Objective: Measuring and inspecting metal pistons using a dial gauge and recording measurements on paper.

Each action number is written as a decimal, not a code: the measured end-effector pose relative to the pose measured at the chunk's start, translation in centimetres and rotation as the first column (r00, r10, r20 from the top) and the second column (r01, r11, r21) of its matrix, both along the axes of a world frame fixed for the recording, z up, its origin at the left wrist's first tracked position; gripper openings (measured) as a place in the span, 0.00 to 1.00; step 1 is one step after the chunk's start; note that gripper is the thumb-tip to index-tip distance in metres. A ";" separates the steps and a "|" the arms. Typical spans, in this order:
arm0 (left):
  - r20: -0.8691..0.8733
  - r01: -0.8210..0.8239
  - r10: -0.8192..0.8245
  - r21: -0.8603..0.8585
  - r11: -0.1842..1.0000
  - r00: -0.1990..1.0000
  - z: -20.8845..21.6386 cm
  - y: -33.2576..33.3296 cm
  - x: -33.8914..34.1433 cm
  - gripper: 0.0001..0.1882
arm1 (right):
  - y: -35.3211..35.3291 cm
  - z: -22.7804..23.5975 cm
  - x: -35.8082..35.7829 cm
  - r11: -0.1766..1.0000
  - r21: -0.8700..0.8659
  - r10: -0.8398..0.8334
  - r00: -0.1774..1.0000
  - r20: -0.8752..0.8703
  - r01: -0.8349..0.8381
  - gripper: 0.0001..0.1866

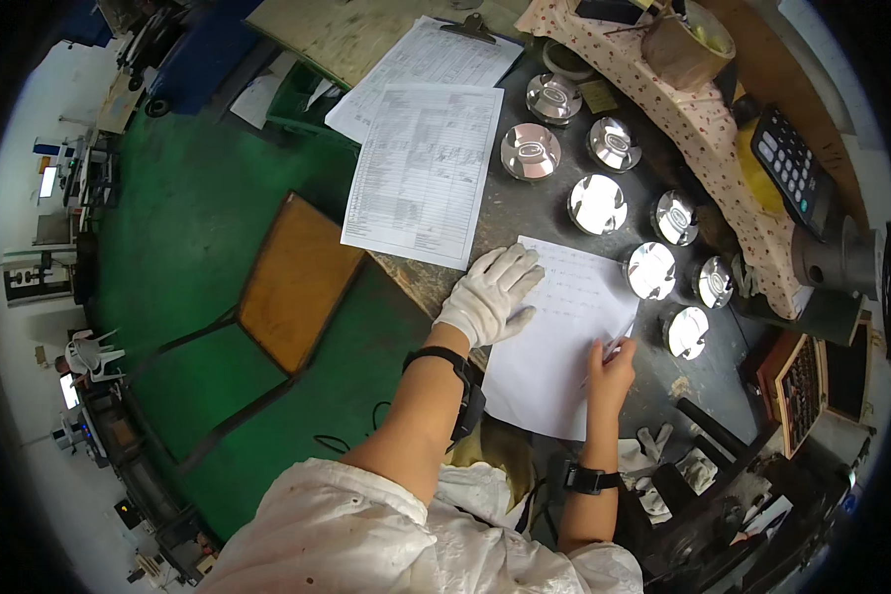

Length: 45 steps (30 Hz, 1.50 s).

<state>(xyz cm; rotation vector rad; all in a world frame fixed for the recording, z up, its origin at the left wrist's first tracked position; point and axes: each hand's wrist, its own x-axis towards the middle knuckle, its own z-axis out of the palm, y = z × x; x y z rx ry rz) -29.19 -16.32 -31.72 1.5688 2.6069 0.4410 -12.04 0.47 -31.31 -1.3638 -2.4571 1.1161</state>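
Note:
My left hand (487, 295), in a white glove, lies flat with fingers stretched out on the left edge of a white sheet of paper (549, 371). Rows of handwriting run across the upper part of that sheet. My bare right hand (611, 374) is closed around a pen (616, 344) at the sheet's right edge. Beyond the paper and to its right stand several shiny round metal caps (597, 205) on the dark tabletop. The closest cap (685, 332) is just right of my right hand.
Printed forms (423, 178) and a clipboard (469, 30) lie at the table's far left. A patterned cloth (698, 129) covers a raised shelf with a calculator (794, 168) and a tape roll (688, 45). A wooden chair (297, 282) stands left; gloves (698, 470) lie lower right.

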 end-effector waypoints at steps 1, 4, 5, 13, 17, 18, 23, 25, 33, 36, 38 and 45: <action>0.007 -0.009 0.009 0.011 1.000 1.000 -0.4 -0.6 -0.1 0.31 | -0.7 0.1 -0.3 1.000 0.010 0.016 0.998 0.067 -0.017 0.16; 0.006 0.015 -0.015 0.034 0.999 1.000 -0.1 0.1 0.3 0.31 | -0.6 0.8 1.1 0.994 0.105 0.018 0.992 0.129 -0.032 0.16; -0.011 -0.006 0.006 0.022 1.000 1.000 0.1 -0.2 0.3 0.31 | -0.8 0.7 1.0 0.996 0.075 0.042 0.987 0.156 -0.054 0.17; -0.039 0.017 -0.013 0.107 0.994 0.999 0.0 0.2 0.1 0.30 | -1.6 3.1 2.3 0.996 0.086 -0.005 0.989 0.147 -0.008 0.21; -0.007 0.045 -0.045 0.147 0.988 0.999 0.0 -0.2 0.0 0.32 | -2.3 3.7 5.3 0.996 0.081 0.034 0.998 0.056 -0.038 0.20; -0.016 0.072 -0.070 0.157 0.985 0.997 0.0 -0.1 0.1 0.32 | -2.6 4.0 6.2 0.996 0.091 0.008 0.999 0.048 -0.012 0.20; -0.098 0.126 -0.097 0.353 0.927 0.990 2.4 4.3 -0.2 0.36 | -4.5 4.1 10.7 0.995 -0.011 0.100 0.993 0.059 -0.100 0.14; -0.099 0.212 -0.189 0.367 0.906 0.977 4.6 8.0 -0.1 0.34 | -5.4 4.1 12.2 0.994 -0.013 0.111 0.992 0.059 -0.110 0.13; -0.075 0.313 -0.305 0.121 0.942 0.949 7.7 18.8 1.1 0.31 | -7.9 3.4 15.6 0.994 -0.065 0.091 0.996 0.015 -0.090 0.11; 0.036 0.483 -0.487 0.079 0.872 0.873 9.0 21.1 4.0 0.27 | -7.7 3.8 16.3 0.994 -0.098 0.052 0.998 0.027 -0.050 0.11; -0.005 0.454 -0.454 0.051 0.890 0.891 7.8 22.0 6.8 0.25 | -7.5 4.5 16.6 0.988 -0.146 0.058 0.996 0.075 -0.046 0.11; -0.103 0.272 -0.303 -0.240 0.932 0.947 4.0 23.7 13.3 0.23 | -7.9 3.9 18.5 0.985 -0.174 0.029 0.992 0.122 -0.008 0.11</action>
